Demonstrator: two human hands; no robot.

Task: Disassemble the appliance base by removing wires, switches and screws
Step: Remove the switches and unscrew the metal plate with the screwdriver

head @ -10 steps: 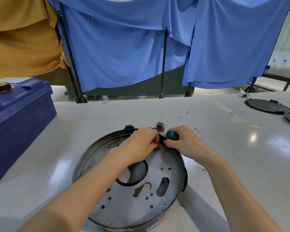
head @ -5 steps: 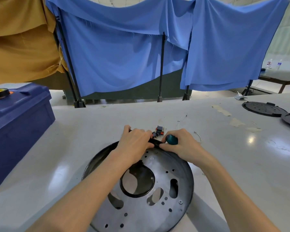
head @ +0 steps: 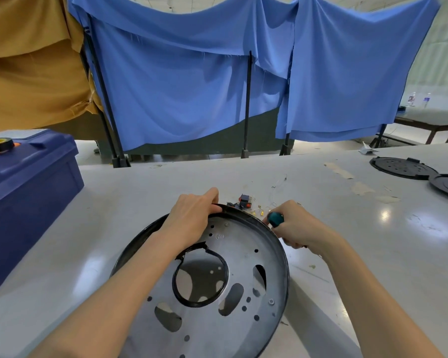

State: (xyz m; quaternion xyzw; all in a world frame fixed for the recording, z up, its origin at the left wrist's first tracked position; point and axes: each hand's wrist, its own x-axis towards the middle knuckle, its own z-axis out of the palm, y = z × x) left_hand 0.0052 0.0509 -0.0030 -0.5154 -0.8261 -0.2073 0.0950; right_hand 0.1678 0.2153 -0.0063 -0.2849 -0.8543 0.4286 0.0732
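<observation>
A round appliance base [head: 238,244] — a grey metal disc with a dark raised rim — sits near the table's near edge, tipped with its face toward the viewer. The left hand [head: 192,215] grips its far rim. It has a large black-ringed central opening, oval cut-outs, small holes and a screw [head: 271,301] by the right rim. Just beyond the far rim lie a black-and-red switch [head: 244,200] and brass terminals [head: 259,212]. Beside them the right hand [head: 300,228] holds a teal-handled screwdriver [head: 276,218].

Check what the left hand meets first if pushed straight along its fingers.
The left hand grips the base rim; beyond that, probably the loose red-and-black switch on the table, depth unclear.
</observation>
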